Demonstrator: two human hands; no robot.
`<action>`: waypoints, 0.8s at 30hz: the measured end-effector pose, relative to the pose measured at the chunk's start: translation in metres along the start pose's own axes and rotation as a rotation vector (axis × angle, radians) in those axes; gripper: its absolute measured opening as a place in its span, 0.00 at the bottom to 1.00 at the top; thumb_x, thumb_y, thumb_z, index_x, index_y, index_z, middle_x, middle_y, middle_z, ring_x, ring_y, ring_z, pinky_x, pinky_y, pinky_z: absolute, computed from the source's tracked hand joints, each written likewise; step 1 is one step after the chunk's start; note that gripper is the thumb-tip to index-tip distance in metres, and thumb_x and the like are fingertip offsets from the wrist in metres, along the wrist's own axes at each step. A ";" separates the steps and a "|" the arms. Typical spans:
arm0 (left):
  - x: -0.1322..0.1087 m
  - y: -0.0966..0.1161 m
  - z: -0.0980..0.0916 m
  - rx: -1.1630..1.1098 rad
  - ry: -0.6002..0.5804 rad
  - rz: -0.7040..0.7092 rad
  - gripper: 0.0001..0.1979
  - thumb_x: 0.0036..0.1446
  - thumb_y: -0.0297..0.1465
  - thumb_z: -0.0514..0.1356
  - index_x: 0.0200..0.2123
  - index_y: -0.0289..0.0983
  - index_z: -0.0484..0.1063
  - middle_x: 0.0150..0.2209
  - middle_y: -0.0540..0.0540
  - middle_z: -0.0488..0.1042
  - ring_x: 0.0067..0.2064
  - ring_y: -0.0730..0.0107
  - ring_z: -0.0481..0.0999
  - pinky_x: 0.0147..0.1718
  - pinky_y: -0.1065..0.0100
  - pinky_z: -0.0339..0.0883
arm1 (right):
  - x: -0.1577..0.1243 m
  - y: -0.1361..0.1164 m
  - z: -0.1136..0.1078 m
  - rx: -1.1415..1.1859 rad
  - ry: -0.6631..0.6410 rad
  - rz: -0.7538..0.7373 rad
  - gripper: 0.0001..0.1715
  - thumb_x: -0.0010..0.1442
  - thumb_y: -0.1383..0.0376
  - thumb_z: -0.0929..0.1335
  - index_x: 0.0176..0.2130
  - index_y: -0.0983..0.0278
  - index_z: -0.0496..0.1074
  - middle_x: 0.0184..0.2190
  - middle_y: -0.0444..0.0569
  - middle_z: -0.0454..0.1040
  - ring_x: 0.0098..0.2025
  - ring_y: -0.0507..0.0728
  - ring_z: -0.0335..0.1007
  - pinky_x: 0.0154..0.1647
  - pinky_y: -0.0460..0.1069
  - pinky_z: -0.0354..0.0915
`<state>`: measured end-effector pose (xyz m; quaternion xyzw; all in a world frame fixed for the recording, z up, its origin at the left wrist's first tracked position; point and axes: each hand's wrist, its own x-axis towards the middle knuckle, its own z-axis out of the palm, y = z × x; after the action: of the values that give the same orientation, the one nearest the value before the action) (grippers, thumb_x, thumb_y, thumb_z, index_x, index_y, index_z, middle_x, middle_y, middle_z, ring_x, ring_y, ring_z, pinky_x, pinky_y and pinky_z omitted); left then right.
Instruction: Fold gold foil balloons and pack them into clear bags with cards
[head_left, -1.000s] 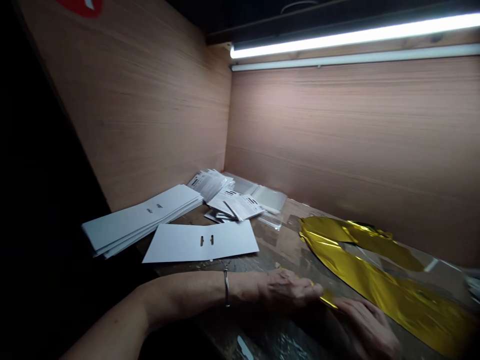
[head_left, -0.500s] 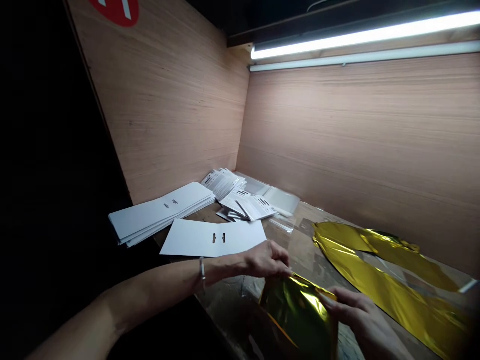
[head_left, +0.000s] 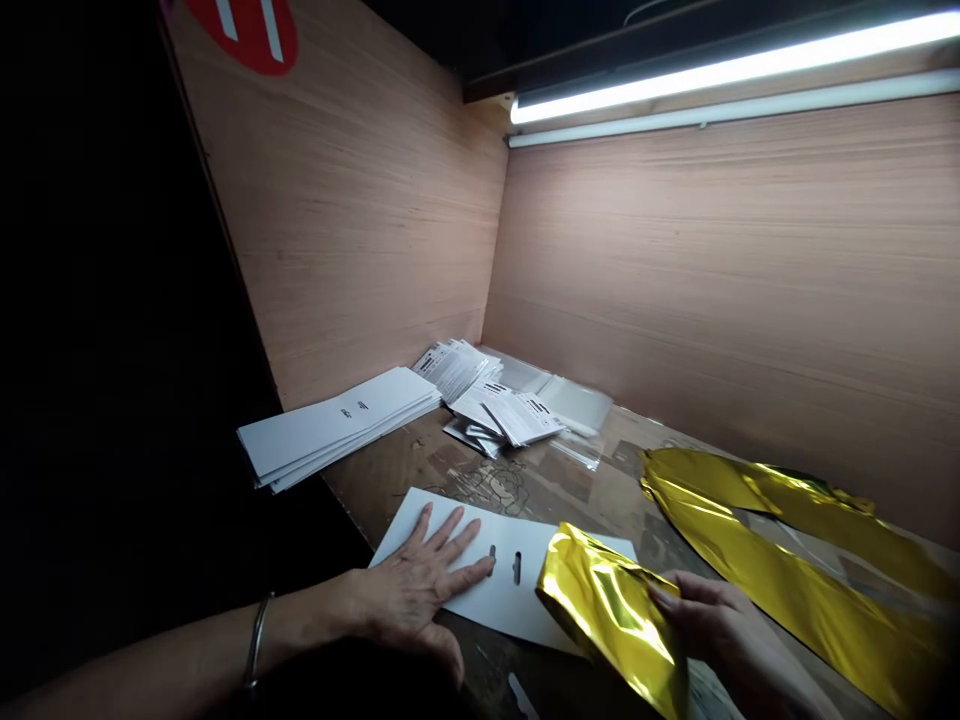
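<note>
My left hand (head_left: 424,580) lies with its fingers spread on a white card (head_left: 540,530) that has two hanger slots near its middle. Between the thumb and fingers of my right hand (head_left: 720,625) is a folded gold foil balloon (head_left: 611,610). The foil hangs over the right part of the card and hides some of it. To the right, a larger gold foil balloon (head_left: 757,570) is spread flat on the table.
A stack of white cards (head_left: 337,425) lies at the left table edge. Behind it are several packets with printed labels (head_left: 517,410) and clear plastic bags (head_left: 574,405). Wooden panels (head_left: 712,270) close off the left and back. A lit tube lamp (head_left: 712,75) hangs above.
My left hand has let go of the gold foil and moved left onto the white card. The card has come nearer, partly under the foil, which my right hand still grips.
</note>
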<state>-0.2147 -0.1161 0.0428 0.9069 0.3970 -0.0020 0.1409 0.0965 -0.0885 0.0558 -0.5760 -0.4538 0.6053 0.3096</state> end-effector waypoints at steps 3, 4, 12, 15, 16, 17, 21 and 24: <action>0.018 0.010 -0.003 0.041 0.124 0.028 0.38 0.42 0.52 0.49 0.54 0.43 0.46 0.57 0.38 0.42 0.56 0.45 0.39 0.46 0.42 0.30 | 0.005 0.010 -0.002 -0.176 0.094 0.092 0.07 0.36 0.64 0.66 0.16 0.66 0.67 0.11 0.42 0.63 0.15 0.49 0.57 0.16 0.43 0.50; 0.021 0.007 -0.003 0.071 0.242 -0.062 0.37 0.42 0.52 0.50 0.54 0.42 0.48 0.57 0.38 0.43 0.56 0.45 0.40 0.47 0.42 0.31 | 0.006 0.014 -0.003 -0.231 0.125 0.106 0.06 0.36 0.64 0.65 0.16 0.66 0.66 0.10 0.42 0.63 0.15 0.49 0.56 0.15 0.43 0.49; -0.010 -0.018 0.008 -0.482 0.864 -0.918 0.29 0.43 0.41 0.55 0.47 0.32 0.56 0.42 0.37 0.64 0.44 0.54 0.64 0.40 0.59 0.59 | 0.012 0.024 -0.007 -0.495 0.179 0.049 0.09 0.39 0.63 0.62 0.17 0.66 0.65 0.12 0.42 0.63 0.16 0.50 0.57 0.15 0.43 0.46; -0.009 -0.015 0.000 -0.984 0.922 -0.896 0.28 0.38 0.35 0.60 0.44 0.33 0.56 0.36 0.42 0.65 0.35 0.63 0.69 0.32 0.67 0.63 | 0.014 0.017 -0.006 -0.672 0.212 -0.041 0.10 0.40 0.63 0.61 0.16 0.66 0.65 0.12 0.43 0.64 0.18 0.50 0.58 0.16 0.44 0.46; -0.006 -0.015 -0.006 -1.128 0.928 -0.869 0.27 0.37 0.33 0.61 0.42 0.33 0.56 0.33 0.44 0.66 0.32 0.66 0.69 0.29 0.69 0.63 | 0.015 0.014 -0.005 -0.732 0.231 -0.069 0.10 0.40 0.63 0.61 0.15 0.66 0.65 0.12 0.42 0.63 0.18 0.50 0.58 0.17 0.44 0.46; -0.002 -0.016 -0.012 -1.247 0.921 -0.840 0.25 0.37 0.32 0.61 0.41 0.33 0.57 0.31 0.46 0.66 0.29 0.69 0.69 0.26 0.71 0.62 | 0.017 0.010 -0.004 -0.781 0.245 -0.089 0.10 0.40 0.63 0.62 0.14 0.65 0.65 0.12 0.42 0.63 0.18 0.51 0.58 0.17 0.44 0.46; 0.008 -0.018 -0.037 -1.540 0.805 -0.645 0.18 0.41 0.33 0.60 0.37 0.34 0.60 0.27 0.48 0.68 0.24 0.73 0.68 0.22 0.73 0.61 | 0.026 0.001 0.000 -0.862 0.272 -0.101 0.09 0.39 0.63 0.63 0.14 0.64 0.65 0.13 0.44 0.63 0.19 0.51 0.58 0.17 0.44 0.46; 0.010 -0.011 -0.050 -1.674 0.700 -0.460 0.18 0.46 0.39 0.56 0.38 0.33 0.61 0.30 0.44 0.69 0.30 0.67 0.70 0.27 0.68 0.63 | 0.031 0.001 0.005 -0.911 0.286 -0.102 0.09 0.40 0.63 0.62 0.14 0.64 0.65 0.15 0.46 0.65 0.21 0.53 0.59 0.18 0.45 0.46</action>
<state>-0.2208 -0.0888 0.0867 0.3586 0.4590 0.5298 0.6165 0.0876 -0.0619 0.0417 -0.7075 -0.6535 0.2436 0.1145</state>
